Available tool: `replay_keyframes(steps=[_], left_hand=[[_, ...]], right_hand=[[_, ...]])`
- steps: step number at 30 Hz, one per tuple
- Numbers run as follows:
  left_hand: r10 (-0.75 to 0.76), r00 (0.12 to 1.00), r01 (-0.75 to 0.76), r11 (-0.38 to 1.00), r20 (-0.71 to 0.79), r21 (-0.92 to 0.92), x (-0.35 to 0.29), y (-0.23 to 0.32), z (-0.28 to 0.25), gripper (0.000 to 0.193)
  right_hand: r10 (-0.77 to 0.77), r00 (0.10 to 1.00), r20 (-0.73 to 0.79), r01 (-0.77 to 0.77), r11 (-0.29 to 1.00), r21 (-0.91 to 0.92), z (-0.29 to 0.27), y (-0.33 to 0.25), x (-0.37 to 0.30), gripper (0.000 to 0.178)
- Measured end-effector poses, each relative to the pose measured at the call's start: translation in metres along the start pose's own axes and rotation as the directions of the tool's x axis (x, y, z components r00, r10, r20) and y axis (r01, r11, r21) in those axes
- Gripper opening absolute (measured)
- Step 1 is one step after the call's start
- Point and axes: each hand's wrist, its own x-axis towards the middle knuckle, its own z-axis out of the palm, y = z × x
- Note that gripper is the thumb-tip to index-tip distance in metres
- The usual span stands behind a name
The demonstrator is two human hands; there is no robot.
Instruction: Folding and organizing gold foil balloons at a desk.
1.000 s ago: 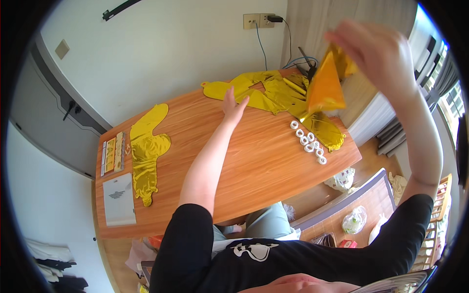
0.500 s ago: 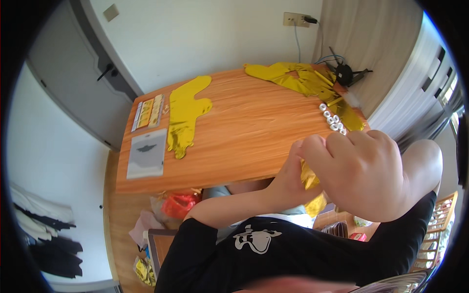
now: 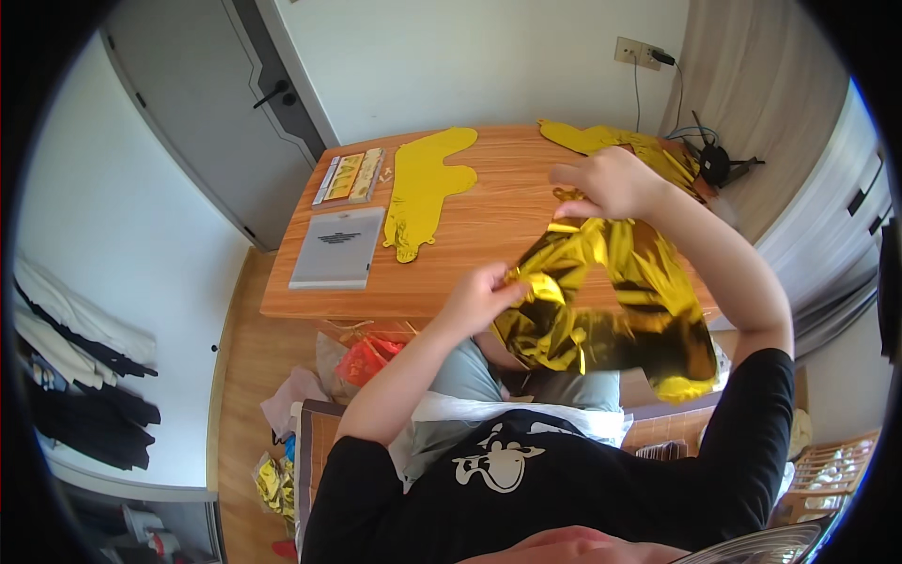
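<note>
A crinkled gold foil balloon (image 3: 653, 282), deflated and with an opening in its middle, hangs between my hands over the table's near edge. My right hand (image 3: 609, 183) pinches its upper end, held up over the tabletop. Lower and to the left, my left hand (image 3: 484, 299) has its fingers closed on the balloon's left edge. A flat gold foil balloon (image 3: 421, 188) lies on the table left of my hands. Another gold foil balloon (image 3: 587, 138) rests at the far right, partly hidden behind my right hand.
On the wooden table (image 3: 498, 226), a clear plastic sleeve (image 3: 336, 249) and a flat printed pack (image 3: 349, 177) lie at the left. A black router (image 3: 714, 164) stands at the far right corner. A red bag (image 3: 368, 359) sits below the near edge, left of my legs.
My hands have moved apart and forward over the table, and the gold balloon bunched between them is now spread out. The view has shifted, and the white rings on the table are now hidden.
</note>
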Motion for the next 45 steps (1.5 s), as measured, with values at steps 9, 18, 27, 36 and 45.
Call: replay_keyframes(steps=[9,18,27,36,45], left_hand=[[-0.076,0.967,0.22,0.735,-0.245,0.641,0.103,-0.052,-0.1,0.056],[0.009,0.948,0.254,0.584,-0.318,0.771,0.099,-0.029,-0.101,0.066],[0.394,0.76,0.284,0.515,-0.517,0.809,-0.002,-0.053,-0.107,0.059],[0.37,0.598,0.461,0.568,-0.712,0.682,-0.004,-0.058,-0.109,0.071],[0.406,0.595,0.351,0.646,-0.694,0.678,-0.005,-0.07,-0.113,0.07]], right_hand=[[0.43,0.901,-0.055,-0.423,0.9,0.107,0.147,-0.004,0.044,0.04],[0.364,0.921,-0.143,-0.335,0.923,0.191,0.22,-0.009,-0.032,0.047],[0.296,0.881,-0.369,-0.275,0.955,0.11,0.213,0.017,0.003,0.029],[0.082,0.885,-0.458,0.083,0.941,0.328,0.198,-0.101,0.151,0.014],[0.123,0.991,-0.047,-0.088,0.887,0.453,0.207,-0.142,0.212,0.023]])
